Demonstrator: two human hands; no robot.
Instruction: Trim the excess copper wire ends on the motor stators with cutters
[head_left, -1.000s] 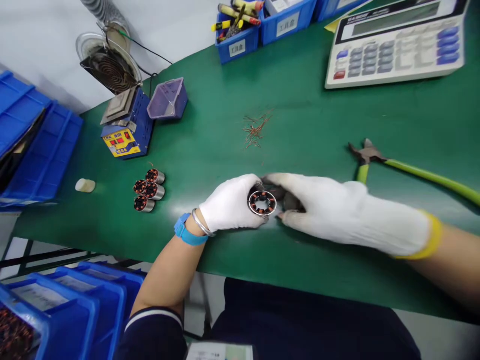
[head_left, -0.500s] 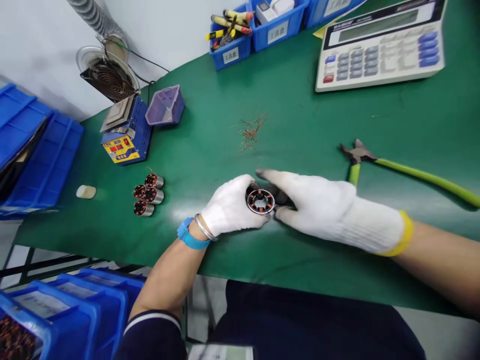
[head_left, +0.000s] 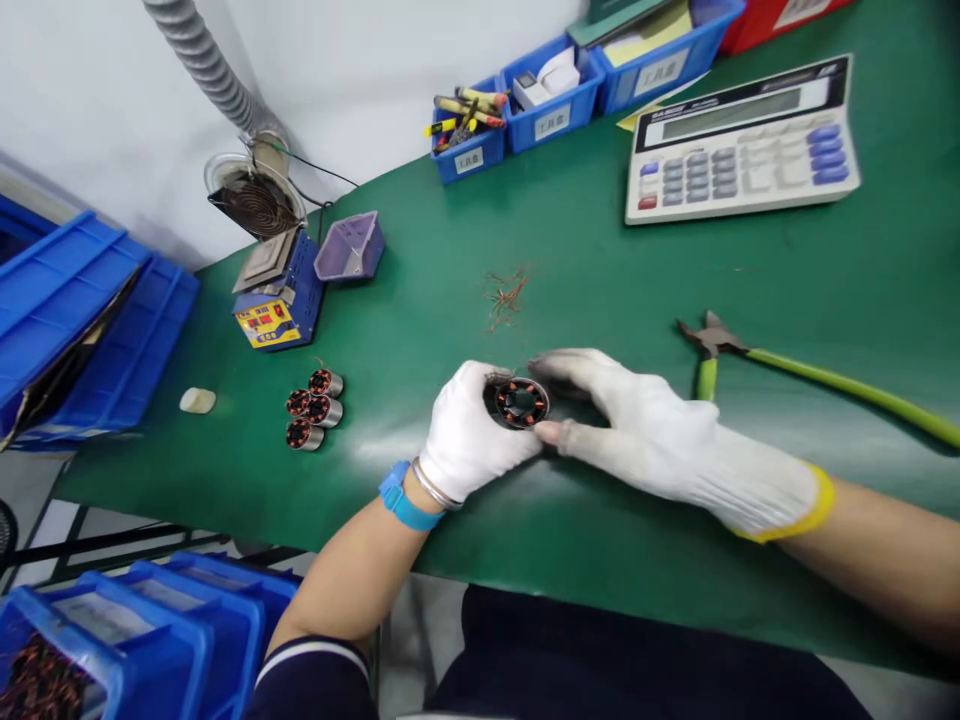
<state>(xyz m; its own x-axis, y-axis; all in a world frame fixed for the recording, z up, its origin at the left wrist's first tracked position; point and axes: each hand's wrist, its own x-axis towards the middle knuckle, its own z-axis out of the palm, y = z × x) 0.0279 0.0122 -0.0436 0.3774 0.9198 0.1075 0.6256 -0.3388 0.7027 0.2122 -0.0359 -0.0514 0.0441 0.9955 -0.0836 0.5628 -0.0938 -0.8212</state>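
A round metal stator (head_left: 543,404) with copper windings is gripped by my left hand (head_left: 474,432), which wears a white glove. My right hand (head_left: 637,425), gloved in white with a yellow cuff, is at the stator's right side. Its thumb and fingers are apart around that side, the bare thumb tip close to the rim; whether it touches is unclear. Several similar stators (head_left: 315,410) stand grouped at the left. Beyond my hands lie loose copper wire bits (head_left: 508,298). Green-handled cutters (head_left: 840,375) rest on the right.
On the green table (head_left: 420,320) are a calculator (head_left: 742,150), a purple tray (head_left: 351,247) and a blue device (head_left: 281,300). Blue tool boxes (head_left: 551,100) line the wall. Blue bins (head_left: 150,640) stand below the table at the lower left.
The view has shifted, so the table items appear lower. My right thumb has come closer to the stator's rim, and the stator's opening looks darker and tilted differently.
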